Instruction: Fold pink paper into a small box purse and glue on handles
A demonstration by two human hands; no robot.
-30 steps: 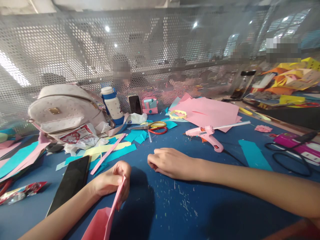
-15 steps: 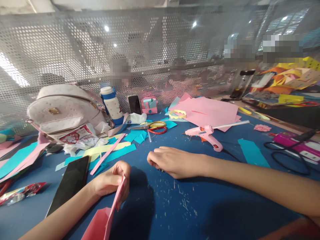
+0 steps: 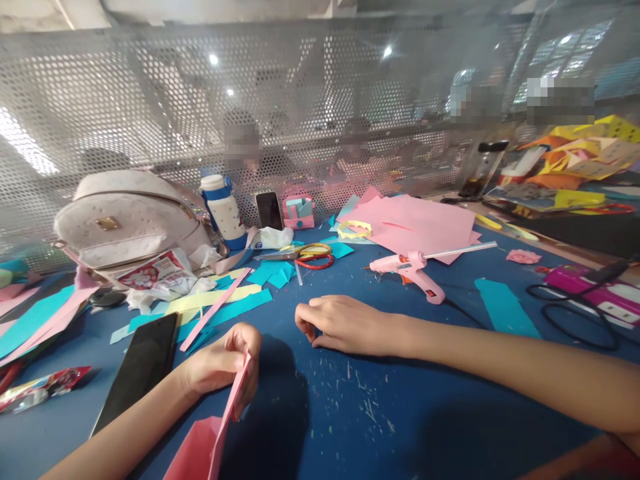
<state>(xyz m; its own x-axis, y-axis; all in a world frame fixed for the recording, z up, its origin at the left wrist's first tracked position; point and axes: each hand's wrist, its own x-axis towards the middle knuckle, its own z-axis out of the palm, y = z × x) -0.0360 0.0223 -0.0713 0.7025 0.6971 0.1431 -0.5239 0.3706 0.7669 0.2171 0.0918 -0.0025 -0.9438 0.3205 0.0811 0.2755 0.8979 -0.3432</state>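
Note:
My left hand (image 3: 227, 360) is closed, thumb and fingers pinching the edge of a folded pink paper piece (image 3: 200, 443) that runs out of the bottom of the view. My right hand (image 3: 345, 325) rests on the blue tabletop (image 3: 345, 413) with its fingers curled in; whatever might be inside them is hidden. Beyond it lies a pink glue gun (image 3: 417, 272) with a clear glue stick in its back. A black phone (image 3: 137, 367) lies beside my left forearm. Strips of pink, yellow and blue paper (image 3: 225, 307) are spread past my left hand.
Scissors (image 3: 310, 256) and a stack of pink sheets (image 3: 420, 220) lie farther back. A white backpack (image 3: 130, 213) and a bottle (image 3: 223, 210) stand at the left. At the right are a blue paper piece (image 3: 505, 307), a paper rose (image 3: 523, 257) and a purple power strip (image 3: 585, 293) with black cable.
My right hand has shifted slightly and its curled fingers have loosened a little. My left hand and the pink paper have stayed almost still.

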